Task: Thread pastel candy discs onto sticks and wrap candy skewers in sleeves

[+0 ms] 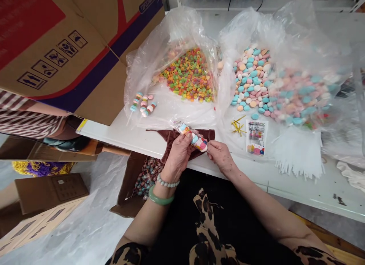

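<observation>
A small printed plastic candy bag point(199, 143) with pastel candies showing in it is held over the table's front edge. My left hand point(182, 147) grips its left part between thumb and fingers. At its other end, my right hand point(219, 153) pinches the bag with closed fingertips. Below them lies a brown cloth point(169, 137). To the right are gold twist ties point(238, 126) and a flat printed packet point(256, 137). Candy skewers point(143, 104) rest on clear plastic at the left.
Open plastic bags hold ring candies point(189, 76) and pastel candies point(253, 80). White sticks point(299, 151) fan out at the right. A large carton point(85, 48) fills the upper left. Below the table, an open box point(122, 196) holds many filled packets. Another person's striped sleeve point(25, 122) shows at the left.
</observation>
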Demonstrator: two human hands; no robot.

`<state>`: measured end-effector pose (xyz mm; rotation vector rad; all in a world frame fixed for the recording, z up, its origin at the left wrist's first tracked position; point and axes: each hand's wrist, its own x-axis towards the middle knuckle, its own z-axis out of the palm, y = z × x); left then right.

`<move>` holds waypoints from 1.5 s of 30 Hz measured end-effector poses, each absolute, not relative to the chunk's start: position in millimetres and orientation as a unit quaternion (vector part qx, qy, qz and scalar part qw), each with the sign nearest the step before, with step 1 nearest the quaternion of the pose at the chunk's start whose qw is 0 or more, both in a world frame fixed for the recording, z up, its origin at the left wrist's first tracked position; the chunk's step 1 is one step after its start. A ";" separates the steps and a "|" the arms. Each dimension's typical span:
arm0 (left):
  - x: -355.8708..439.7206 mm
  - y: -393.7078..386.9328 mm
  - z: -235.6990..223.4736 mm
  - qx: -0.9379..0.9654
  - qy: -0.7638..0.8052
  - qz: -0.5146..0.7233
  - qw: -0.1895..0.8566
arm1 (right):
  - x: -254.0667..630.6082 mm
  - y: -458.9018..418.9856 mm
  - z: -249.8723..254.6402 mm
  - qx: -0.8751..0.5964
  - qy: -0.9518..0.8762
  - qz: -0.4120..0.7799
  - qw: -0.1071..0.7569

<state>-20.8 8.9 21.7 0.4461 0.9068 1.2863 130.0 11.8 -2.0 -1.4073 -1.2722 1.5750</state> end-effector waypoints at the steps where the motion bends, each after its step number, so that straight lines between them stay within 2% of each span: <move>1: -20.8 9.9 22.4 0.195 0.409 0.579 0.678 | 131.1 11.2 1.0 -0.536 -0.479 0.604 0.345; 6: -24.3 13.6 20.5 0.164 0.403 0.592 0.678 | 136.1 12.3 14.4 -0.491 -0.496 0.624 0.350; 10: -20.9 11.0 19.2 0.174 0.401 0.581 0.686 | 134.6 14.5 11.2 -0.513 -0.484 0.628 0.330; 14: -9.9 5.7 15.5 0.181 0.416 0.576 0.681 | 131.6 16.3 -1.2 -0.556 -0.501 0.580 0.323; 18: -2.7 4.6 9.4 0.161 0.427 0.575 0.679 | 128.0 15.7 -7.9 -0.580 -0.510 0.520 0.364; 23: -15.4 10.8 7.7 0.130 0.428 0.569 0.690 | 130.1 12.2 -1.0 -0.510 -0.548 0.569 0.341; 25: -20.1 12.0 7.9 0.118 0.436 0.575 0.682 | 131.3 10.3 2.1 -0.523 -0.614 0.498 0.319; 28: -17.7 9.9 7.9 0.124 0.438 0.575 0.680 | 128.8 7.9 4.7 -0.584 -0.702 0.301 0.276; 30: -10.9 7.2 8.2 0.131 0.431 0.580 0.678 | 125.0 7.2 5.4 -0.605 -0.728 0.210 0.247; 34: -0.2 4.2 10.4 0.132 0.421 0.596 0.671 | 120.8 8.4 7.1 -0.612 -0.744 0.157 0.218; 36: -1.8 5.2 11.6 0.125 0.418 0.586 0.683 | 123.7 9.3 8.1 -0.600 -0.746 0.185 0.225; 38: -8.4 7.8 12.3 0.119 0.417 0.573 0.695 | 129.7 10.1 8.9 -0.572 -0.738 0.261 0.246; 43: -27.6 12.4 13.2 0.137 0.439 0.575 0.677 | 142.2 14.7 9.5 -0.503 -0.595 0.560 0.282; 45: -28.7 10.5 13.0 0.162 0.439 0.551 0.691 | 141.8 16.1 10.4 -0.483 -0.508 0.645 0.304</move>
